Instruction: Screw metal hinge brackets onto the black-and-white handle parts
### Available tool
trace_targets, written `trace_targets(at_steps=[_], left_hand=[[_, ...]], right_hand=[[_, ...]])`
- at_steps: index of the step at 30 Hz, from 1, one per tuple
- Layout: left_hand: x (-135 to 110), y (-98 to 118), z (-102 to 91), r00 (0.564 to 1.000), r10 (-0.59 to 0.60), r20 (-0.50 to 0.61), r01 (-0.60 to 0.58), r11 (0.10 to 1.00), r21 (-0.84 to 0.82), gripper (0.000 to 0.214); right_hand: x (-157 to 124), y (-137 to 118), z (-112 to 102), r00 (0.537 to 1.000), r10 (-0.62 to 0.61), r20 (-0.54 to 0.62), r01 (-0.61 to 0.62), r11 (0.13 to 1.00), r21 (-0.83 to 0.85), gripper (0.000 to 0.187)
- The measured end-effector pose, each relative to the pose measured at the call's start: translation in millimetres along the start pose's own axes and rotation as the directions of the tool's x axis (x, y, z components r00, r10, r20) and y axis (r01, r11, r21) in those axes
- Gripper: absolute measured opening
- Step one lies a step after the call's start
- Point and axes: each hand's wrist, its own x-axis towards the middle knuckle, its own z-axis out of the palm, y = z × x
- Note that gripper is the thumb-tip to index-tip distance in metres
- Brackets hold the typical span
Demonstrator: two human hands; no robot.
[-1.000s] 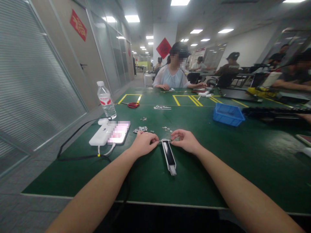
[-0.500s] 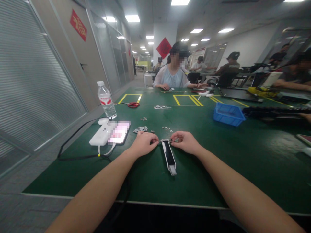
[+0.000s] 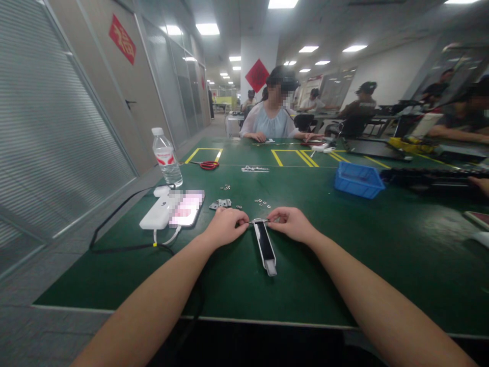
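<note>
A long, narrow device with a white frame and a black face (image 3: 266,243) lies on the green table, its grey end towards me. At its far end my left hand (image 3: 230,226) pinches something thin and small from the left. From the right, my right hand (image 3: 290,222) has thumb and fingers closed at the same far end, on something too small to name. Just beyond lie several small metal rings (image 3: 261,202). Grey metal plates (image 3: 220,204) rest right past my left hand.
To the left are a water bottle (image 3: 167,158), a white power bank (image 3: 156,213) with cables, and a phone (image 3: 191,210). Farther back lie red-handled scissors (image 3: 209,165) and thin white strips (image 3: 255,169). A blue bin (image 3: 359,180) stands right; a person (image 3: 272,117) sits opposite.
My right hand has shifted very slightly left at the device's far end. The left hand and the device stay nearly still.
</note>
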Motion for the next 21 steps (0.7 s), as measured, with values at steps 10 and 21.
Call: trace_targets(at_steps=[10, 21], left_hand=[[0.7, -4.0, 1.3, 0.999, 0.048, -0.013, -0.049, 0.999, -0.018, 0.015], [0.1, -4.3, 2.3, 0.997, 0.071, -0.019, -0.071, 0.997, -0.022, 0.015]], right_hand=[[-0.5, -1.7, -1.6, 1.0, 0.009, 0.025, -0.01, 1.0, 0.029, 0.019], [-0.7, -3.3, -1.5, 0.995, 0.067, 0.069, -0.069, 0.997, 0.027, 0.018]])
